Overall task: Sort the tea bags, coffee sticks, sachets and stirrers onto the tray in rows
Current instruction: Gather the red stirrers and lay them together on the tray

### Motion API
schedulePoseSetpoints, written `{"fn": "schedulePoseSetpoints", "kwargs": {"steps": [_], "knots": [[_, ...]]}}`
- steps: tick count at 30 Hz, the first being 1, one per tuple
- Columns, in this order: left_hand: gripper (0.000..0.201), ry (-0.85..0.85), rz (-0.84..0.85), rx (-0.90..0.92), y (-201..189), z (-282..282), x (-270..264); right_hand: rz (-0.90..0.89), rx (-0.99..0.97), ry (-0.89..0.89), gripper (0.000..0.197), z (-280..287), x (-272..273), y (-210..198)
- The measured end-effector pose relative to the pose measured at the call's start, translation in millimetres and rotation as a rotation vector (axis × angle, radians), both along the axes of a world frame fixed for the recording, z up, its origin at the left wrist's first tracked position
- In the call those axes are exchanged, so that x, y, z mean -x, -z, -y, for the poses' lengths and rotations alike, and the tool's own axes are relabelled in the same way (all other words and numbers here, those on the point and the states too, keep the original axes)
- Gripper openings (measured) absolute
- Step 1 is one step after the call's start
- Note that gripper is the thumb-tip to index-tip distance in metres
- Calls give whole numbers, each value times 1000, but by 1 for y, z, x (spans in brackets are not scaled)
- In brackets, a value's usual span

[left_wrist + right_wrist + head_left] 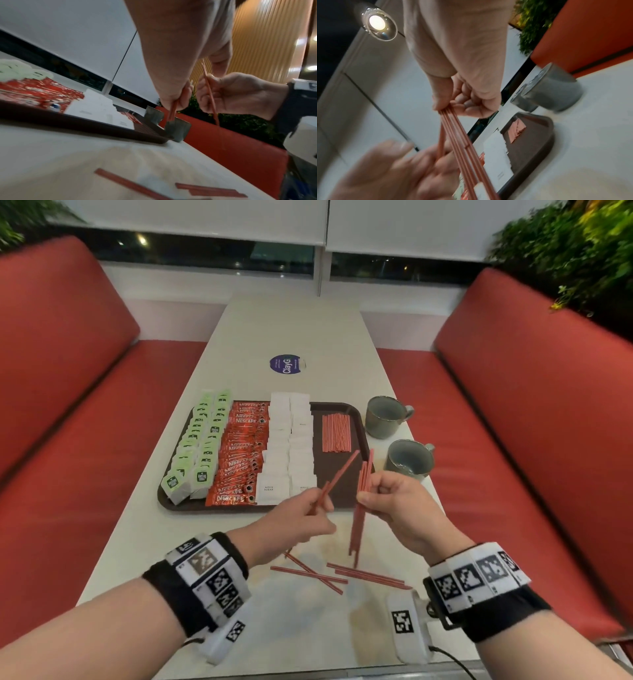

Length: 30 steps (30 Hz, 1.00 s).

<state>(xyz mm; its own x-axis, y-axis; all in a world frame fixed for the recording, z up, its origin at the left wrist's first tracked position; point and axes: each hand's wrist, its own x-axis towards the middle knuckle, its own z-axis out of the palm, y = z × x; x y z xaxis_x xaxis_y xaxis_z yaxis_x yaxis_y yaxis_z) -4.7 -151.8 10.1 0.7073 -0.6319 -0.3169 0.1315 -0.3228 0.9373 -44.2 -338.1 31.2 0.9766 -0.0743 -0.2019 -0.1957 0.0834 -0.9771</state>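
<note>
on the white table point(291, 330) we saw a dark brown tray point(356, 419) with its rows laid out. at the far left stood the green tea bags point(198, 446), two columns of them. just beside them lay the red coffee sticks point(243, 450), then the white sugar sachets point(291, 443), also in two columns. right of those, a neat batch of red stirrers point(336, 432) lay on the bare far part of the tray.

nearer to us, our left hand point(301, 517) pinched one stirrer point(339, 472) between thumb and fingers, its free end angled up over the tray. our right hand point(397, 501) was curled round a small bunch of stirrers point(359, 508) held nearly upright, just beside the left hand. under both hands a few loose stirrers point(342, 577) lay scattered on the table, off the tray.

to the right of the tray stood two grey mugs point(385, 416), one behind the other, close to the tray's edge. red benches point(531, 412) ran along both sides.
</note>
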Motion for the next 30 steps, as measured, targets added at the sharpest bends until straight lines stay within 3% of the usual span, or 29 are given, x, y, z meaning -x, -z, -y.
{"fn": "schedulePoseSetpoints", "kwargs": {"steps": [3,6,10,13,15,17,19,24,30], "knots": [[39,40,32,-31,-4,22,0,71,-48,36,25,-19,-3,-6],[3,-60,115,-25,-3,32,2,90,4,60,28,-33,-4,-5],[22,-130,170,-83,6,21,7,149,194,45,21,-34,2,4],[31,-164,187,-201,12,-2,9,158,668,0,16,-14,17,24],[30,-169,236,-287,13,-18,6,-35,1056,-264,13,1,32,44],[27,-85,336,-401,12,-30,5,-188,1355,-488,20,10,45,68],[18,52,468,-557,14,-33,6,-207,1454,-523,21,13,52,79],[28,500,759,-886,35,-14,14,-258,1428,-520,21,15,43,88],[20,684,899,-957,44,-8,9,-279,1412,-549,19,15,40,90]]}}
